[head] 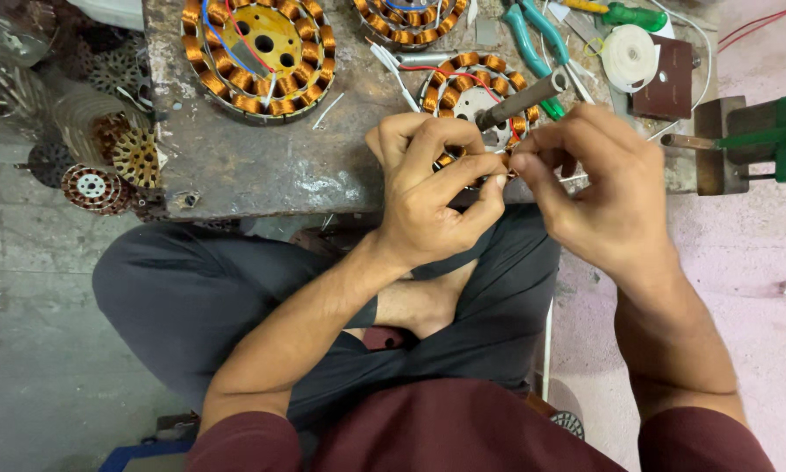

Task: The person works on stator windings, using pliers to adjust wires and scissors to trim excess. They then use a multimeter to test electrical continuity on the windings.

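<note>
My left hand and my right hand meet at the near edge of a low workbench. Both pinch thin wire ends coming off a round stator with copper coils, which lies partly hidden behind my fingers. The fingertips of the two hands touch at about the bench edge. A metal-tipped tool with a grey handle rests across the stator.
A larger copper-wound stator lies at the back left, another at the top. Teal-handled pliers, a white tape roll and a brown block sit at the right. A green vise stands far right. Stator cores pile up left.
</note>
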